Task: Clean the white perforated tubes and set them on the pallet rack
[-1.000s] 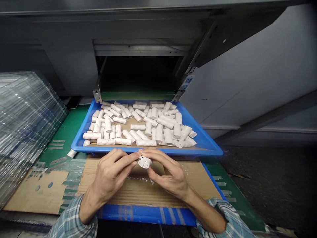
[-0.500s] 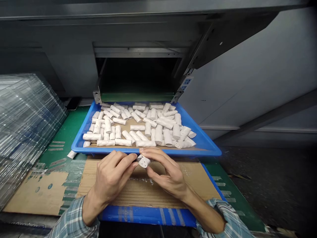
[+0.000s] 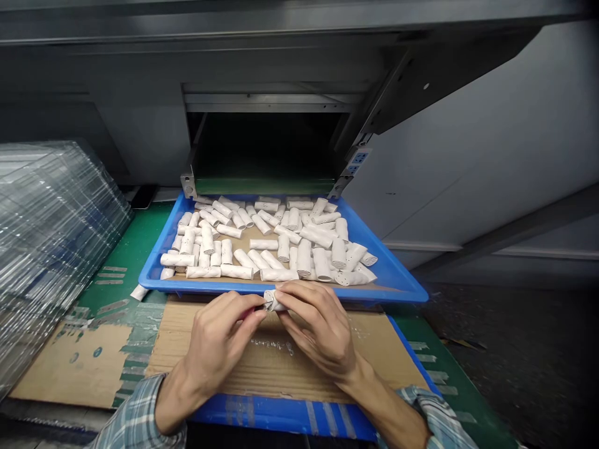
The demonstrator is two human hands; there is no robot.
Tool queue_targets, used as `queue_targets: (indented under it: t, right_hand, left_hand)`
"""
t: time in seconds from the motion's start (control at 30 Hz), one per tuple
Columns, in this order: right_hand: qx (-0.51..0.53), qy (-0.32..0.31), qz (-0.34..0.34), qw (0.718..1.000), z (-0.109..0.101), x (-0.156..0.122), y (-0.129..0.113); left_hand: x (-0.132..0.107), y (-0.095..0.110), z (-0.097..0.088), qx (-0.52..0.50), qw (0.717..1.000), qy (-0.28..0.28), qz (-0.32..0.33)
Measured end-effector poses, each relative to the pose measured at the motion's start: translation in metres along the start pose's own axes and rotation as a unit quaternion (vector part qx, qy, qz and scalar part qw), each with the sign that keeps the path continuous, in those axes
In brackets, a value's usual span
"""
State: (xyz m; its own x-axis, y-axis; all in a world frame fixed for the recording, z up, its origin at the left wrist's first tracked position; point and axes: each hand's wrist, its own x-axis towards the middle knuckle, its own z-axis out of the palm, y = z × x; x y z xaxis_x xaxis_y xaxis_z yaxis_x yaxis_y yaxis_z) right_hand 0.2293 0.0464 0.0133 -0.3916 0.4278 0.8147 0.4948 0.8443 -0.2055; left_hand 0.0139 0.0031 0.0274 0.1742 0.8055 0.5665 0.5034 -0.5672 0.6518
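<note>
My right hand (image 3: 318,327) is closed around a short white tube (image 3: 270,300), its end with small dark holes turned to the left. My left hand (image 3: 222,340) pinches a thin, dark, pointed tool (image 3: 268,303) whose tip meets that end. A bit of red shows between the left fingers; the rest of the tool is hidden, so its kind is unclear. Just beyond both hands, a blue tray (image 3: 206,287) holds many similar white tubes (image 3: 236,271), lying and leaning in a loose layer.
Under my hands lies a cardboard sheet (image 3: 262,368) with a blue taped edge. A stack of clear plastic trays (image 3: 56,243) stands at the left on the green surface (image 3: 152,227). One loose white tube (image 3: 139,292) lies beside the blue tray. Behind is a conveyor opening (image 3: 266,149).
The white tube has turned in my right hand, which now covers more of it. My left hand has drawn slightly down, and the tool's thin tip shows at the tube's end.
</note>
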Motion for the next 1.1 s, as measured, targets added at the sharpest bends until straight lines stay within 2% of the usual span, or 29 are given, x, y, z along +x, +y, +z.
queue_targets:
  t: [0.1, 0.17, 0.27, 0.33, 0.4, 0.53, 0.63, 0.73, 0.8, 0.87, 0.97, 1.03, 1.07, 1.1]
  right_hand:
    - [-0.006, 0.008, 0.000, 1.000, 0.001, 0.001, -0.002]
    - [0.020, 0.012, 0.013, 1.000, 0.001, 0.001, -0.005]
    - [0.091, 0.016, 0.063, 0.994, 0.000, 0.002, -0.010]
    - [0.140, 0.021, 0.110, 0.984, -0.002, 0.002, -0.013]
    - [0.179, 0.021, 0.131, 0.975, -0.004, 0.002, -0.015]
    - [0.228, 0.019, 0.105, 0.968, -0.003, 0.002, -0.017]
    - [0.216, 0.006, 0.088, 0.972, -0.001, 0.001, -0.017]
    - [0.179, -0.019, 0.038, 0.983, 0.001, -0.001, -0.015]
    - [0.202, -0.014, 0.051, 0.978, 0.001, -0.002, -0.015]
    - [0.274, 0.014, 0.123, 0.954, 0.002, -0.002, -0.015]
    - [0.413, 0.044, 0.238, 0.878, 0.004, 0.000, -0.015]
    - [0.491, 0.046, 0.269, 0.827, 0.005, 0.001, -0.014]
    - [0.515, 0.047, 0.275, 0.811, 0.005, 0.002, -0.014]
    - [0.522, 0.051, 0.274, 0.806, 0.005, 0.002, -0.014]
  left_hand:
    - [0.000, 0.003, -0.002, -0.094, 0.992, -0.024, -0.078]
    - [-0.001, 0.003, -0.002, -0.098, 0.992, -0.016, -0.073]
    - [-0.003, 0.002, -0.002, -0.038, 0.998, -0.004, 0.043]
    - [-0.003, 0.000, -0.001, -0.029, 0.990, -0.031, 0.133]
    - [-0.002, -0.001, 0.000, -0.048, 0.983, -0.047, 0.172]
    - [-0.001, -0.002, -0.001, -0.082, 0.983, -0.031, 0.162]
    - [-0.002, -0.003, -0.002, -0.114, 0.985, -0.018, 0.132]
    - [-0.004, -0.005, 0.001, -0.060, 0.994, 0.014, 0.085]
    - [-0.005, -0.005, 0.003, -0.052, 0.997, 0.012, 0.061]
    - [-0.005, -0.004, 0.006, -0.094, 0.995, 0.017, 0.012]
    - [-0.003, -0.005, 0.008, -0.174, 0.983, -0.003, -0.064]
    - [-0.002, -0.007, 0.007, -0.171, 0.980, -0.035, -0.099]
    - [-0.002, -0.010, 0.007, -0.155, 0.980, -0.043, -0.115]
    - [-0.002, -0.012, 0.005, -0.139, 0.981, -0.044, -0.130]
